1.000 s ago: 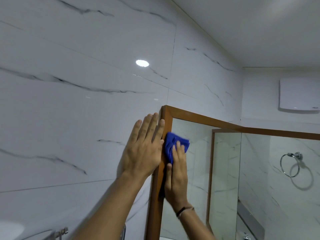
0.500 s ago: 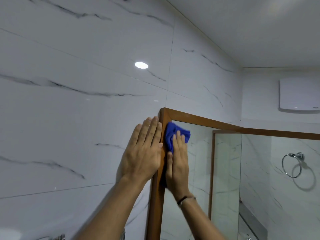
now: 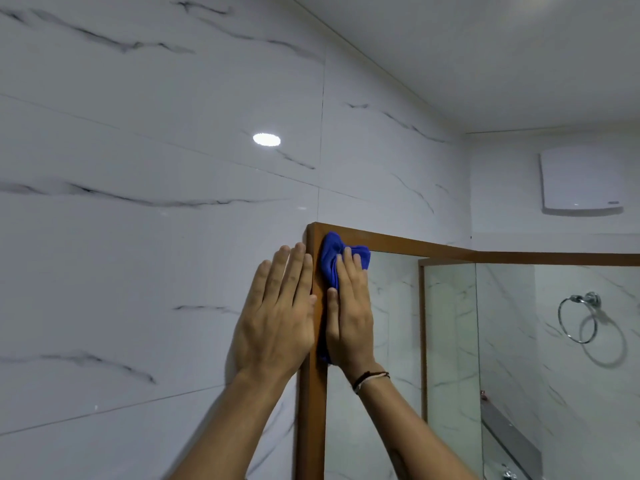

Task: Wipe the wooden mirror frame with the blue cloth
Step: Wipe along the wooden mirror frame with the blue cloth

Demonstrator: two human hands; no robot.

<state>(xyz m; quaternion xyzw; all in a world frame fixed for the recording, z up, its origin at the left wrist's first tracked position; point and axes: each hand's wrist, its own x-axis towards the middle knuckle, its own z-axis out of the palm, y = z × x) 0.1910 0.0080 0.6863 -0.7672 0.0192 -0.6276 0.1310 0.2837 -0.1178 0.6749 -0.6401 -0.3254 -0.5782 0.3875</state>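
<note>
The wooden mirror frame point(image 3: 311, 410) hangs on a white marble-tiled wall; its upper left corner is near the middle of the view. My right hand point(image 3: 349, 313) lies flat on the blue cloth point(image 3: 332, 254), pressing it against the frame's left upright just under the top corner. The cloth bunches out above my fingertips and onto the mirror glass. My left hand point(image 3: 277, 317) rests flat and open on the tiles beside the frame's outer edge, fingers together, holding nothing.
The mirror glass point(image 3: 398, 341) reflects the tiled room and the frame. A chrome towel ring point(image 3: 578, 317) hangs on the right wall. A white wall unit point(image 3: 581, 181) sits high at right. The ceiling is close above.
My right hand has slid the blue cloth up the left upright, from below the corner to the top corner. My left hand has shifted slightly on the tiles.
</note>
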